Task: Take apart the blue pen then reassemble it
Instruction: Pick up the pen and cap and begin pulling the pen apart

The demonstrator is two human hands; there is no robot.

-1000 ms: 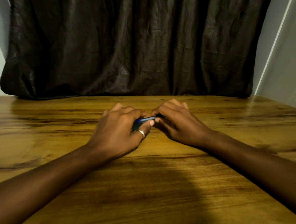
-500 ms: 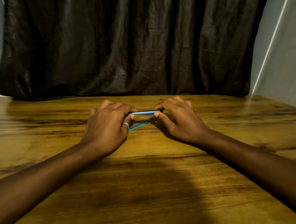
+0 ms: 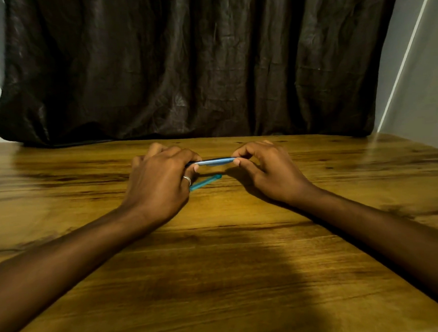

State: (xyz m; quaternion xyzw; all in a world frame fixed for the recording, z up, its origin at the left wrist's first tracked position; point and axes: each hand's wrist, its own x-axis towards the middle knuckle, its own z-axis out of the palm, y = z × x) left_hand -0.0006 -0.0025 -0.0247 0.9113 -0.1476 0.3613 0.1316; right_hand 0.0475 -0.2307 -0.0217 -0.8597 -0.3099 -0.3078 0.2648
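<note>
The blue pen (image 3: 214,161) is held level just above the wooden table (image 3: 220,281), in the middle of the view. My left hand (image 3: 160,181), with a ring on one finger, pinches the pen's left end. My right hand (image 3: 267,170) pinches its right end between thumb and forefinger. A second teal-blue pen part (image 3: 205,182) lies slanted on the table below the pen, its left end hidden under my left hand. Which part it is I cannot tell.
A dark crinkled curtain (image 3: 193,64) hangs behind the table's far edge. A pale wall (image 3: 422,76) runs along the right side, close to the table's right edge.
My hands have drawn apart, so more of the pen shows between them. The teal part came into view on the table under the pen.
</note>
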